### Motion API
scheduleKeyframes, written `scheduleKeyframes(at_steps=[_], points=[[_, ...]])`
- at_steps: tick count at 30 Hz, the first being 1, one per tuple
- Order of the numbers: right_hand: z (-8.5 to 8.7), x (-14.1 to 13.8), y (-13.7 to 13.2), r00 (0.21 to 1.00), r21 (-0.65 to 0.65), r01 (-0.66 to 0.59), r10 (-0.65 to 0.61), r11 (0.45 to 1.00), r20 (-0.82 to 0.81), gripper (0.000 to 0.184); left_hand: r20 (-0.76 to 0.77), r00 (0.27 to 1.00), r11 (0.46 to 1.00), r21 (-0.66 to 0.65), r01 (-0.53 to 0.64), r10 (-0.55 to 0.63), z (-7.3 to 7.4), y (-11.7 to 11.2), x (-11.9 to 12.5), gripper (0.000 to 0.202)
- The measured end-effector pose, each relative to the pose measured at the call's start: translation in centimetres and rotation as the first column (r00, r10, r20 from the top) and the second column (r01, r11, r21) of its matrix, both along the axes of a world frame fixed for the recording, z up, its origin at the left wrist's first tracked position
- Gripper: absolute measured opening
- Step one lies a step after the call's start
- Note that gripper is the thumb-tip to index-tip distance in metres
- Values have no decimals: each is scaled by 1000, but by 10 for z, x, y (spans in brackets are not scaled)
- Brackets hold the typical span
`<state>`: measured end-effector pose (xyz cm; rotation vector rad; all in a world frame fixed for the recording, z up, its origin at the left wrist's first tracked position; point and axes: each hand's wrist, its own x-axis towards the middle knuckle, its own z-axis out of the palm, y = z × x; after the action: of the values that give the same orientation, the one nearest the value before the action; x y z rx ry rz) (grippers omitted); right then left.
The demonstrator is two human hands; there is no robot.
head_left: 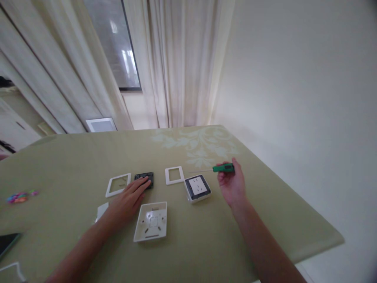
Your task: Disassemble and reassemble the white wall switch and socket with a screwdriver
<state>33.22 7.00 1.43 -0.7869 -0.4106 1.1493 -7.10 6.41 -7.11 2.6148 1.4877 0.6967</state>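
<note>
My right hand (232, 182) is closed around the green handle of a screwdriver (224, 168). Its thin shaft points left, above and behind a white wall socket (198, 186) seated in a white box with a dark inner frame. My left hand (129, 200) lies with stretched fingers over a dark socket module (149, 175), covering part of it. Just in front of that hand, an open white back box (151, 222) shows its hollow inside. One white cover frame (167, 176) is left of the socket; another cover frame (111, 192), with screws inside its opening, lies beside my left hand.
A small white piece (102, 210) is partly hidden by my left forearm. Colourful small items (20, 197) lie at the far left, above a dark flat device (7, 241). The green tablecloth (200, 251) ends along a white wall (309, 118) at right. Curtains hang behind.
</note>
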Motion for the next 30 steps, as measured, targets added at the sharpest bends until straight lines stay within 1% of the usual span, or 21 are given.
scheduleKeyframes(at_steps=[2, 4, 6, 8, 9, 10, 11, 12, 13, 14, 15, 16, 18, 21, 24, 27, 30], points=[[-2, -3, 3, 999, -13, 4, -4, 1000, -50, 25, -1, 1000, 1000, -10, -8, 8, 3, 13, -3, 48], [-4, -5, 7, 997, -8, 6, -7, 1000, -78, 16, 10, 1000, 1000, -3, -17, 17, 10, 20, -5, 48], [-7, -8, 10, 996, 2, 9, -9, 1000, -91, 9, 24, 999, 1000, 10, -28, 28, 18, 14, -4, 48], [-10, -11, 13, 995, 13, 8, -7, 1000, -96, 5, 36, 999, 999, -10, -32, 32, 26, -7, 4, 49], [-11, -12, 14, 995, 18, 5, -3, 1000, -96, 5, 51, 998, 998, -66, -21, 24, 28, -22, 10, 49], [-12, -14, 15, 995, 23, -1, 3, 1000, -95, 5, 46, 999, 993, -118, 19, -14, 30, -38, 17, 51], [-13, -16, 15, 996, 28, -10, 13, 1000, -93, 6, 9, 996, 983, -162, 90, -89, 30, -54, 24, 57], [-13, -18, 15, 996, 33, -22, 25, 999, -91, 7, -41, 985, 970, -183, 159, -169, 29, -67, 32, 70], [-14, -20, 15, 995, 39, -34, 37, 999, -88, 8, -76, 980, 970, -177, 169, -185, 28, -78, 38, 81], [-14, -22, 15, 995, 44, -44, 48, 998, -85, 9, -105, 976, 972, -164, 171, -190, 26, -84, 44, 85], [-14, -23, 14, 995, 48, -53, 57, 997, -82, 10, -120, 975, 977, -134, 169, -185, 24, -86, 46, 84], [-15, -25, 14, 995, 50, -61, 64, 997, -78, 11, -132, 976, 982, -109, 157, -171, 21, -84, 47, 83], [-15, -27, 13, 995, 46, -75, 78, 996, -68, 13, -157, 977, 989, -62, 136, -144, 16, -71, 41, 80], [-17, -27, 12, 994, 25, -104, 105, 994, -41, 13, -212, 974, 996, -5, 85, -84, 11, -41, 22, 77], [-20, -24, 12, 991, -12, -137, 137, 991, 3, 14, -244, 970, 1000, 16, 20, -15, 10, -18, 3, 72], [-24, -21, 11, 983, -51, -169, 172, 984, 64, 20, -250, 968, 1000, 19, -1, 5, 12, -7, -12, 73], [-28, -19, 9, 969, -75, -196, 204, 978, 137, 22, -250, 968, 1000, 11, 1, 2, 15, -3, -23, 72]])
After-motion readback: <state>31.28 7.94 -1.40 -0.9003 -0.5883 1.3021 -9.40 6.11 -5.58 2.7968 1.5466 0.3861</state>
